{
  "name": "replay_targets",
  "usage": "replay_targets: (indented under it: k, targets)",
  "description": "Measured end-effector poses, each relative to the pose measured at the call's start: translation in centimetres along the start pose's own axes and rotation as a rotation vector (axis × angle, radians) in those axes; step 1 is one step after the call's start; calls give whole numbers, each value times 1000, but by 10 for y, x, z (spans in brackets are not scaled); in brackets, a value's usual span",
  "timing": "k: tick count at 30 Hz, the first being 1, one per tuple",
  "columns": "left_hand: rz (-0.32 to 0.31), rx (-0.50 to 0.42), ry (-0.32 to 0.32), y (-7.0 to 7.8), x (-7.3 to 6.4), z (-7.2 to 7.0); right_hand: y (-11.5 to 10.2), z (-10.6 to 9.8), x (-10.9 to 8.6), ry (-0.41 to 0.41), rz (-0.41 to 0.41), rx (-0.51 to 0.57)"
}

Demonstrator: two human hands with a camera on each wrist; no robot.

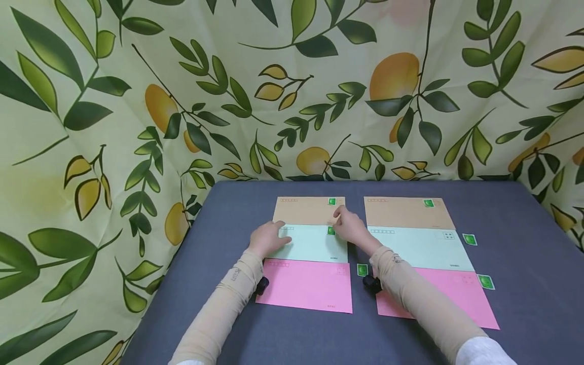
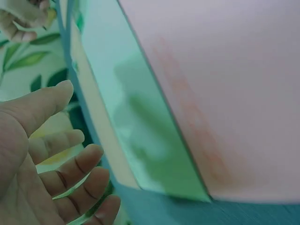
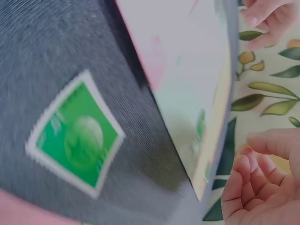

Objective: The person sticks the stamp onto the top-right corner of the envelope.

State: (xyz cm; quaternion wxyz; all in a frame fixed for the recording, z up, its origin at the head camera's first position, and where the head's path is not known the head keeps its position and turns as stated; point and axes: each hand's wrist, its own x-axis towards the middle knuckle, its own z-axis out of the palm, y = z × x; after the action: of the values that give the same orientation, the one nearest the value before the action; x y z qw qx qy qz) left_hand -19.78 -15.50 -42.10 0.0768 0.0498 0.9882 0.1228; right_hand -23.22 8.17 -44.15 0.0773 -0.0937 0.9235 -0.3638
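The left grip is spread: the left hand [image 1: 266, 239] has its thumb and fingers apart above the left edges of a brown envelope [image 1: 301, 210] and a mint-green envelope [image 1: 310, 248]; whether it touches them cannot be told. A pink envelope [image 1: 305, 284] adjoins the mint-green one on the near side.

The right hand [image 1: 350, 226] is at the right side of this set, fingers curled and its thumb and fingertips drawn close together. Just beside those fingertips, a green stamp [image 1: 330, 231] lies in the mint-green envelope's upper right corner. The brown envelope bears a second green stamp [image 1: 332, 202] in its upper right area; a third green stamp [image 1: 362, 269] lies on the bench [image 1: 319, 339], just beside the pink one.

To the right lies another set of envelopes [image 1: 420, 246] in the same colours. Its brown one carries a fourth green stamp [image 1: 429, 203]. A fifth green stamp [image 1: 469, 239] lies right of its mint-green one, and a sixth green stamp [image 1: 485, 282] at the right edge of its pink one.

A leaf-and-fruit-printed cloth [image 1: 210, 30] hangs behind.
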Motion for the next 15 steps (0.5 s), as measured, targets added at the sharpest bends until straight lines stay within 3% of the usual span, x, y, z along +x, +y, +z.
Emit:
replay_targets:
  k: [4,15]
  targets:
    - [76,27,22,23,2,-1,3,-17,-8,38,-53,37]
    - [278,85,58,108,7,-5,35,-77,-40,153,-38,87]
